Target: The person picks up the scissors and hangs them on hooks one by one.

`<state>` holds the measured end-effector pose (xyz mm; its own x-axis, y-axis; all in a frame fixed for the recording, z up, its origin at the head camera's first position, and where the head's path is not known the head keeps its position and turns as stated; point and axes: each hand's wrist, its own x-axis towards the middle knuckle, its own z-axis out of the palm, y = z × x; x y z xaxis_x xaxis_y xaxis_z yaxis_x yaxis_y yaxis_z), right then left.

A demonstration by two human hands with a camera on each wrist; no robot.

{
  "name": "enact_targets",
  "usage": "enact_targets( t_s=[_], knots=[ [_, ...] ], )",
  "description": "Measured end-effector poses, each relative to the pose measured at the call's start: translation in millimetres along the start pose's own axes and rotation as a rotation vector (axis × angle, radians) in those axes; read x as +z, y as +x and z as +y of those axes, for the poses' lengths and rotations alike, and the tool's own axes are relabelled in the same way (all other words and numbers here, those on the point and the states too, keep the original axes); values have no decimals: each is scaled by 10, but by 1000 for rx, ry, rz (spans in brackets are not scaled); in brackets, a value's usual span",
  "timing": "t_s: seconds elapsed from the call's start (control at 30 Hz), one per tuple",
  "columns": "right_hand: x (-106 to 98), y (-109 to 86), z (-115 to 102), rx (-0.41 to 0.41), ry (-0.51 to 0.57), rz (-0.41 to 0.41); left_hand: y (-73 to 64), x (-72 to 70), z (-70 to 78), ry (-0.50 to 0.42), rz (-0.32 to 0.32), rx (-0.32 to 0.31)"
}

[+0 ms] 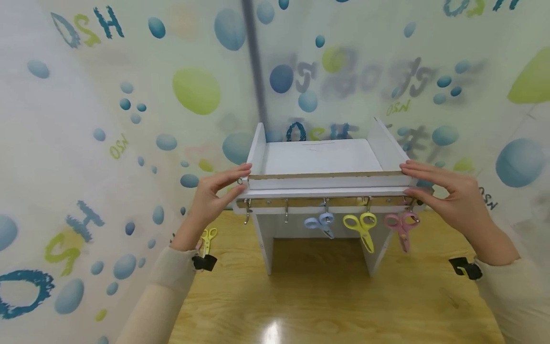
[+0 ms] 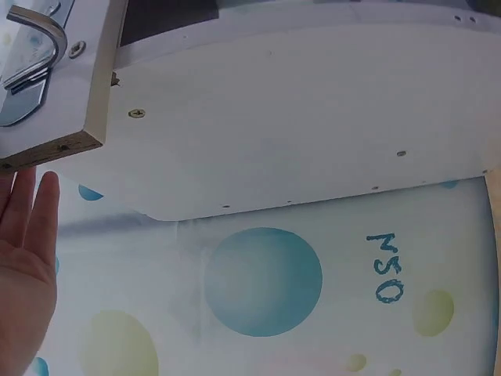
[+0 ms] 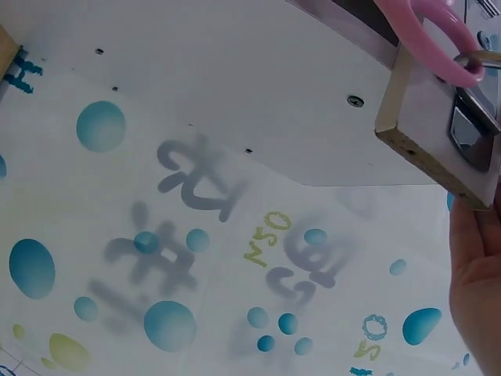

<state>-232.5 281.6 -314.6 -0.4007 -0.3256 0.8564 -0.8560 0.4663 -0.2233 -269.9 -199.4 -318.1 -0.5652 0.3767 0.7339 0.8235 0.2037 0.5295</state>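
Observation:
A white shelf rack [image 1: 326, 183] stands on the table, with a tray-like top and a hook strip [image 1: 301, 202] along its front. Blue scissors [image 1: 323, 226], yellow scissors [image 1: 363, 229] and pink scissors [image 1: 403, 230] hang from its right-hand hooks; the two left hooks hold nothing. My left hand [image 1: 211, 195] touches the rack's front left corner, its fingers [image 2: 37, 219] straight beside the strip's end. At the front right corner my right hand [image 1: 456, 197] rests with extended fingers, near the pink scissors' handle [image 3: 415, 43]. The wrist views cut off much of both hands.
Another pair of yellow scissors [image 1: 207, 242] is behind my left wrist, with something pink partly hidden beside it. The wooden table [image 1: 318, 296] extends under and in front of the rack. Patterned walls [image 1: 142, 62] stand close behind and to the left.

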Motion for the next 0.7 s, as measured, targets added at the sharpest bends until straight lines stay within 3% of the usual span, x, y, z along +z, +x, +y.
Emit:
enact_targets(
  t_s=[0.17,0.3,0.43,0.5,0.7],
  knots=[
    [4,-5,22,17,-15,-4,-143,-69,-50,-145,74,-138],
    [-5,-17,41,24,-22,-12,-324,-182,-168,-165,198,-306],
    [-13,-23,44,36,-29,-22,-533,-351,-310,-191,348,-548],
    [-15,-25,41,42,-31,-22,-651,-444,-377,-240,386,-679],
    [-9,-33,41,50,-35,-12,-1060,-702,-594,-392,375,-1077]
  ],
)
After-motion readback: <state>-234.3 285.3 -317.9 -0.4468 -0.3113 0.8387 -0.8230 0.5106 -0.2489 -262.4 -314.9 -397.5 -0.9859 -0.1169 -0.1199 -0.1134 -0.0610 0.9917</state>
